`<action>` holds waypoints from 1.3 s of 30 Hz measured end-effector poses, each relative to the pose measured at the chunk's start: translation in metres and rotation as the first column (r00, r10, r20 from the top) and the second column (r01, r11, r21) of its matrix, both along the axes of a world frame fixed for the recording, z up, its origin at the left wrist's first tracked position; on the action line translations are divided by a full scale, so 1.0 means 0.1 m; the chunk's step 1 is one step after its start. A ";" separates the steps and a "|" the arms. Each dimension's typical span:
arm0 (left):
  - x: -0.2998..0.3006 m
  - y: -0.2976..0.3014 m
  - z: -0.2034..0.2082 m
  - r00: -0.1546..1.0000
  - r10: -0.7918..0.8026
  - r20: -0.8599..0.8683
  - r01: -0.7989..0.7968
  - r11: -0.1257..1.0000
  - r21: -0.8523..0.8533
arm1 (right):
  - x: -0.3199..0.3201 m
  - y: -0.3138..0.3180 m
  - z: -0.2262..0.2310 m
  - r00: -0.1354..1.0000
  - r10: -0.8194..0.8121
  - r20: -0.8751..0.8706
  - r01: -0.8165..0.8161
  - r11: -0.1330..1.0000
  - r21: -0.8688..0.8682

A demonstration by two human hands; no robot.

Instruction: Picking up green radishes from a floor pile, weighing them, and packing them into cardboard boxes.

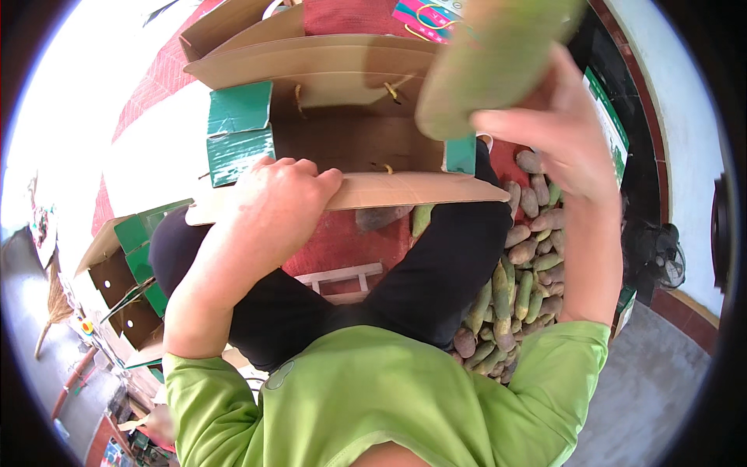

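Note:
An open cardboard box [354, 144] with green end flaps stands in front of me between my knees. Its brown inner walls and short yellow cord ends show. My left hand [284, 191] is closed over its near flap [420, 189] at the left side, fingers curled over the edge. My right hand [556, 132] is wrapped round a long, pale green gourd-like vegetable [494, 74], raised above the box's right end. Motion blurs the vegetable and that hand, and the vegetable's far end leaves the picture.
Right of my leg lies a heap of long green and brownish vegetables [525, 288]. Another open green carton [124, 303] stands at left, and a further cardboard box [233, 31] is behind. A small fan [661, 253] is at far right. A red mat [342, 241] lies below.

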State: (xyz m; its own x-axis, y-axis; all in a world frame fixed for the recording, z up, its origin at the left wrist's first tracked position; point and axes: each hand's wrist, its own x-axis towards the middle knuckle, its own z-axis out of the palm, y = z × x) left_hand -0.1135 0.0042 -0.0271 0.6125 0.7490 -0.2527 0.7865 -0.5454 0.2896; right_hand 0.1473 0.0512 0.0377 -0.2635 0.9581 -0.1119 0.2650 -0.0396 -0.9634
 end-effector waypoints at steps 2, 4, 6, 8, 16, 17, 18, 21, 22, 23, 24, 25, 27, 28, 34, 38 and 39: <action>-0.02 -0.01 -0.03 1.000 0.010 -0.002 -0.010 1.000 -0.006 | -0.33 0.21 -0.33 0.984 0.176 -0.024 -0.174 0.984 0.042; -0.02 0.00 -0.04 1.000 0.005 -0.001 -0.005 1.000 -0.009 | -0.42 0.41 -0.82 0.920 0.325 0.217 -0.345 0.937 0.060; -0.04 -0.01 -0.05 1.000 0.017 0.010 -0.017 1.000 -0.021 | -0.65 0.44 -0.79 0.716 0.473 0.514 -0.413 0.880 -0.235; -0.04 0.01 -0.07 1.000 0.010 0.026 -0.009 1.000 -0.026 | -0.72 0.47 -0.99 0.467 0.548 0.695 -0.385 0.833 -0.398; -0.01 0.03 -0.02 0.999 0.024 0.025 -0.023 0.999 -0.041 | -0.91 0.48 -1.55 -0.046 0.710 0.703 -0.406 0.629 -0.663; 0.00 0.03 -0.03 0.999 0.026 0.027 -0.024 0.998 -0.062 | -0.91 0.46 -1.45 -0.018 0.766 0.643 -0.353 0.597 -0.721; 0.02 0.03 -0.01 0.999 0.031 0.020 -0.029 0.996 -0.081 | -1.14 0.47 -1.45 0.030 0.769 0.638 0.005 0.639 -0.770; 0.06 0.02 0.02 0.996 0.086 0.032 -0.083 0.991 -0.101 | -0.83 0.45 -1.82 -0.094 0.655 0.750 -0.406 0.663 -0.630; 0.06 0.02 0.06 0.994 0.109 0.022 -0.106 0.987 -0.122 | -0.88 0.47 -1.58 -0.047 0.689 0.723 -0.415 0.645 -0.642; 0.08 0.02 0.08 0.991 0.115 0.062 -0.107 0.987 -0.121 | -0.87 0.50 -1.48 -0.021 0.676 0.736 -0.407 0.667 -0.624; 0.07 0.00 0.10 0.993 0.102 0.061 -0.095 0.989 -0.113 | -0.86 0.43 -1.13 -0.023 0.595 0.803 -0.451 0.711 -0.540; 0.09 0.01 0.12 0.993 0.106 0.056 -0.099 0.988 -0.117 | -0.77 0.40 -1.04 0.048 0.529 0.847 -0.435 0.775 -0.459; 0.11 0.04 0.10 0.991 0.112 0.068 -0.104 0.989 -0.109 | -0.57 0.32 -0.95 0.126 0.443 0.887 -0.392 0.844 -0.366; 0.10 0.04 0.07 0.994 0.088 0.069 -0.081 0.992 -0.098 | -0.47 0.25 -0.92 0.202 0.347 0.916 -0.378 0.890 -0.254; 0.01 0.09 0.22 0.929 0.058 0.365 0.065 0.947 -0.316 | 0.09 -0.10 -0.90 0.427 -0.062 0.902 -0.258 0.948 0.187; -0.07 0.41 0.14 0.892 0.204 0.403 0.073 0.816 -0.574 | 0.39 -0.16 -0.99 0.402 -0.059 0.914 -0.217 0.963 0.157; -0.07 0.45 0.11 0.930 0.065 0.362 0.095 0.909 -0.407 | 0.42 -0.17 -1.01 0.397 -0.075 0.915 -0.210 0.963 0.170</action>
State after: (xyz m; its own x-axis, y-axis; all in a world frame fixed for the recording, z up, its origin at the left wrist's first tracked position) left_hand -0.1205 0.0490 -0.0163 0.7302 0.6162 -0.2952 0.5770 -0.3247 0.7494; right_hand 0.1893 0.0345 -0.0630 -0.2060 0.9712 -0.1195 0.9743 0.1923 -0.1170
